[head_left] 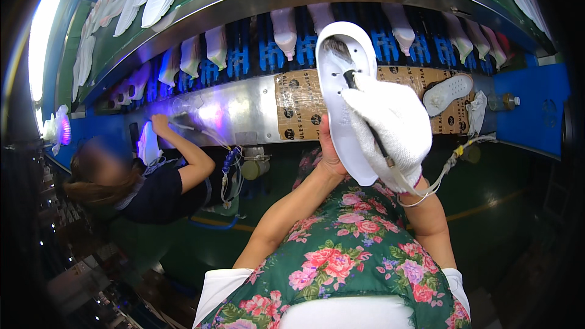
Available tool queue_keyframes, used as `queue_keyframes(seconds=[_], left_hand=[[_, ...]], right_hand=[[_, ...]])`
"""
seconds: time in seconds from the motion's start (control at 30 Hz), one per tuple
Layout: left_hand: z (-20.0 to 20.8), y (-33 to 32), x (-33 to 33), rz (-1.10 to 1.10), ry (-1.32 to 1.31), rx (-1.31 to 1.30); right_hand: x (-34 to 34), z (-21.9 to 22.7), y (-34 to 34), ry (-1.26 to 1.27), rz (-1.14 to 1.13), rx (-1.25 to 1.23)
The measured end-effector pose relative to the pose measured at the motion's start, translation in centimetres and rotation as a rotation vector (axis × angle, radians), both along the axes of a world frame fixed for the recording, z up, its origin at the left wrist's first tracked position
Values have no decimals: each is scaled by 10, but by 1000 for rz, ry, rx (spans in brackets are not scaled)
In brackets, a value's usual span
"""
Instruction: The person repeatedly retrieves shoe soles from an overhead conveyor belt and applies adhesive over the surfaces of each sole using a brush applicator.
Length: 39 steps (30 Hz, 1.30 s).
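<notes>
The left hand [329, 146] gripped a white shoe sole [341, 85] from behind, holding it upright in front of the person's chest, its hollow inner face turned toward the camera. Only the palm and wrist of that hand showed past the sole's edge. The right hand [390, 125], covered in a white knitted glove, was closed around a thin dark-handled brush [359, 94] whose tip lay inside the sole near its upper end. A pale cord [451, 164] ran from the gloved hand off to the right.

Behind the sole ran a long curved conveyor [244, 109] with a metal front edge, partly faced with brown cardboard [298, 106]. A second white sole [448, 93] lay on it to the right, well apart from the held one. Above, a row of pale shoe forms [283, 30] hung on blue holders.

To the left, another person in a dark top reached up with one hand [159, 123] to the conveyor's edge, beside a white shoe part [148, 144] lit by violet light.
</notes>
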State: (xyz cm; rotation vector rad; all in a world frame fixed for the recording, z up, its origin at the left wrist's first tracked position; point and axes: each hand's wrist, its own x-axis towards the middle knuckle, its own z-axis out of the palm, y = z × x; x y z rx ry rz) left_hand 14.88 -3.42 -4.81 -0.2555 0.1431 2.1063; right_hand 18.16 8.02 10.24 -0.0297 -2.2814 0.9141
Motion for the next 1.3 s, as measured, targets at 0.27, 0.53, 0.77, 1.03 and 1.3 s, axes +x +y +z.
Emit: queue_keyframes(seconds=[0.27,0.53,0.77,1.03,1.3], left_hand=[[14,6,-12,88,166,26],[13,18,-22,89,115,172],[10,12,-39,72,218,32],[27,12,-56,158,200,150],[23,9,-65,169,128,104]], right_hand=[[-6,-1,-2,81,11,-342],[-4,-7,-14,64,49,-281],[0,-20,-16,11,64,-95],[-4,-31,-8,97,30,-146],[5,-41,-13,-54,49,-613]])
